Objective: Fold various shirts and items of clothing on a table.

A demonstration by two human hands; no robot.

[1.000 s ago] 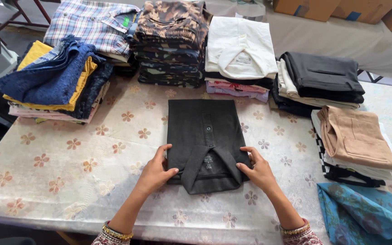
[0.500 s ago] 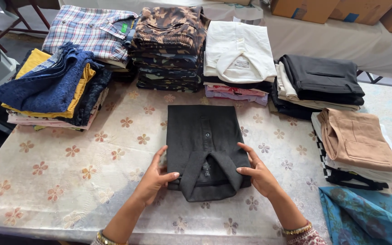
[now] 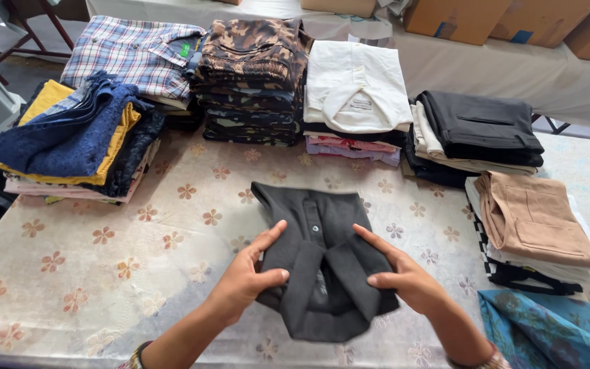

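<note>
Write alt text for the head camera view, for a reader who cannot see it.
Two bare hands, left hand and right hand, grip a folded dark grey collared shirt by its sides above a flower-patterned tablecloth. Stacks of folded clothes ring it, among them a camouflage pile and a white shirt.

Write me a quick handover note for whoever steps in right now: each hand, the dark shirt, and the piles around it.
Left hand: gripping the left edge of the folded dark grey shirt, thumb on top.
Right hand: gripping the right edge the same way.
Shirt: folded, collar toward the person, near end raised off the flowered tablecloth, far end seemingly resting on it.
Done: shirt is folded into a compact rectangle.
Left: it is not on any pile.
Around: camouflage stack and white shirt stack behind; blue and yellow pile left; black stack and tan stack right.
</note>
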